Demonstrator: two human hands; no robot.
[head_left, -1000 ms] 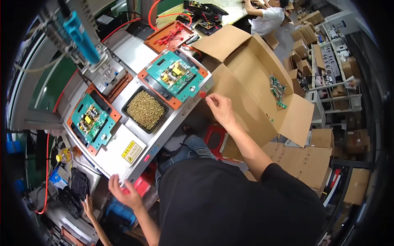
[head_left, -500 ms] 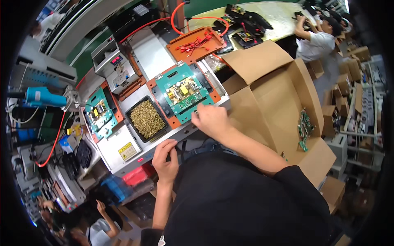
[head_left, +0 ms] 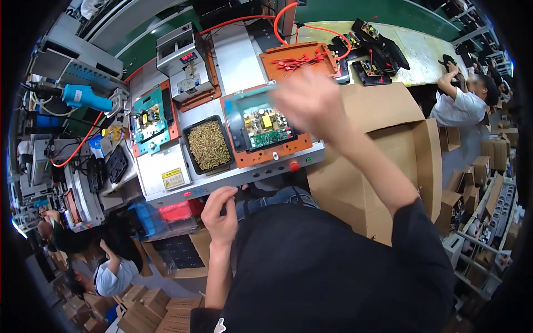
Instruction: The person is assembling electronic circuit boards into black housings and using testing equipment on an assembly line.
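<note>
My right hand point(head_left: 311, 102) is smeared by motion over the far right part of an orange fixture point(head_left: 255, 160); whether its fingers hold anything does not show. Beside it, the fixture's teal cover plate point(head_left: 250, 100) looks blurred and raised. In the fixture a circuit board point(head_left: 266, 123) with a yellow part lies in a dark case. My left hand point(head_left: 220, 215) hovers before the bench's front edge, fingers loosely curled, thumb apart, nothing visible in it. Left of the fixture stands a black tray point(head_left: 208, 145) full of small brass-coloured screws.
Another teal fixture point(head_left: 151, 121) with a board stands left, near a teal electric screwdriver point(head_left: 86, 98). Behind are a screw feeder point(head_left: 186, 66) and an orange tray point(head_left: 300, 60) of red-tipped wires. A large open carton point(head_left: 383, 166) adjoins the bench's right side. Other people work nearby.
My right hand has moved up and away from the fixture's near edge. The teal cover plate has lifted, baring the orange base's near edge. My left hand has barely moved; the view has shifted.
</note>
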